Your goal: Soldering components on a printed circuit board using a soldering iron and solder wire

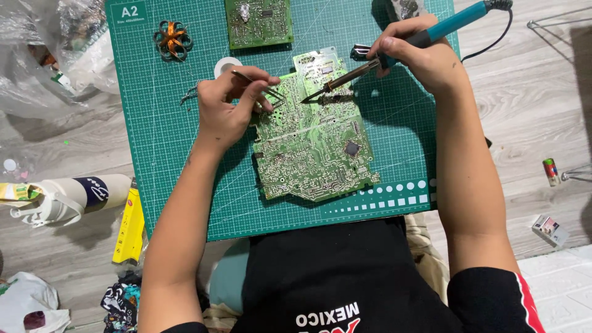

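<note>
At frame centre, the left hand pinches thin metal tweezers over the large green circuit board; the right hand grips a teal-handled soldering iron.

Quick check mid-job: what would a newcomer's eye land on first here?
The large green circuit board at the middle of the green cutting mat. The right hand holds a blue-handled soldering iron with its tip at the board's upper edge, while the left hand holds tweezers beside it.

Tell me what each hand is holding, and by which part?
The right hand holds the soldering iron by its blue handle. The left hand pinches tweezers near their middle, tips at the circuit board.
</note>
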